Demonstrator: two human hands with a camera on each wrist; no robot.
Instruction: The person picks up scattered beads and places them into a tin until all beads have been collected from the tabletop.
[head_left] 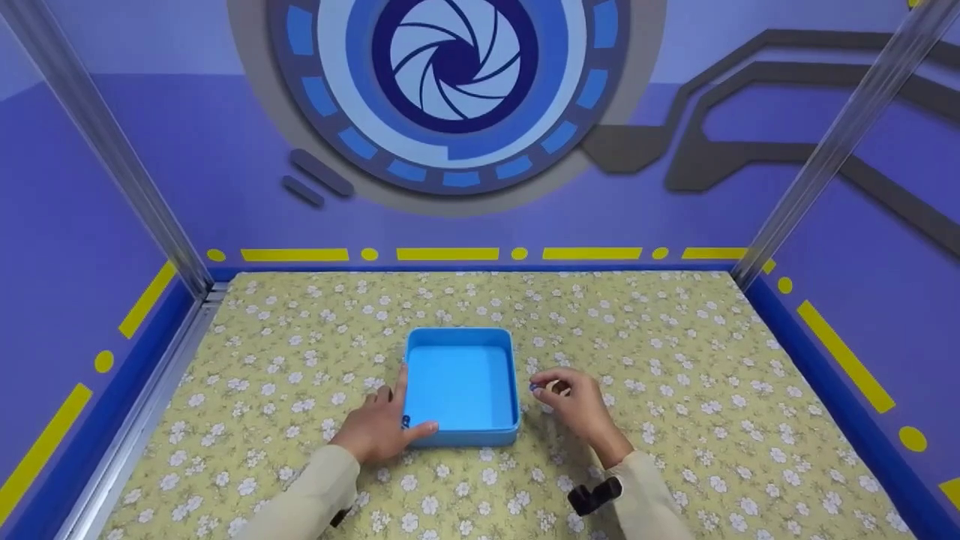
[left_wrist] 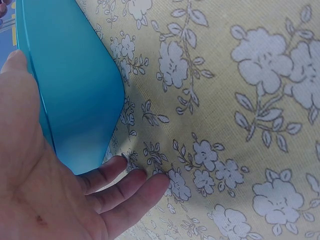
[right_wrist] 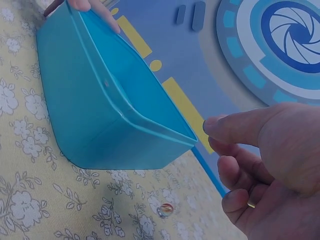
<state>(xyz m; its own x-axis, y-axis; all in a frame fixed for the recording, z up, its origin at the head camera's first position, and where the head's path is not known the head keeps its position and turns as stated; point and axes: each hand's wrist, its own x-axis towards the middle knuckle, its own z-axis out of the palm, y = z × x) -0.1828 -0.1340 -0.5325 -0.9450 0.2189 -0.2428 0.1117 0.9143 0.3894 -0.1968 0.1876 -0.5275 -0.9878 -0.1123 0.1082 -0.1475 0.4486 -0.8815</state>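
A square light-blue open box (head_left: 461, 390) stands on the flowered cloth. My left hand (head_left: 379, 427) spans its near left corner, index finger straight along the left side and thumb over the near rim; its other fingers (left_wrist: 137, 195) extend loosely beside the wall. To the box's right, my right hand (head_left: 577, 409) pinches a small bluish thing (head_left: 534, 387) between thumb and index fingertip; its kind cannot be made out. In the right wrist view this thing is hidden by the fingers (right_wrist: 230, 127). A glass marble (right_wrist: 165, 210) with orange and white swirls shows against the cloth near the box.
The flowered cloth (head_left: 660, 322) covers the table. Purple printed panels (head_left: 225, 172) enclose the back and both sides, with metal posts (head_left: 825, 142) at the rear corners. Dark lettering marks the box's near left corner.
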